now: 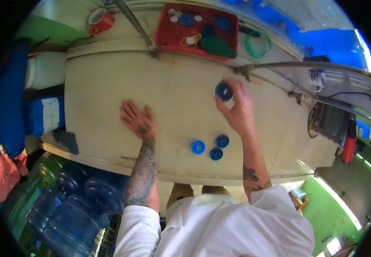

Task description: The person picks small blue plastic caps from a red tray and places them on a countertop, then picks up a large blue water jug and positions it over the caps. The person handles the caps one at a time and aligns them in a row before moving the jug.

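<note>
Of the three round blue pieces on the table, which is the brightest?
The leftmost piece, apart from the pair on its right: its blue is brighter; those two are darker.

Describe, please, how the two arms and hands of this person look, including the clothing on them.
The left hand and right hand wear no gloves. A dense dark tattoo covers much of the left forearm, with another small one near the wrist. The right forearm has smaller dark tattoos near the elbow. Both upper arms have loose white sleeves.
</note>
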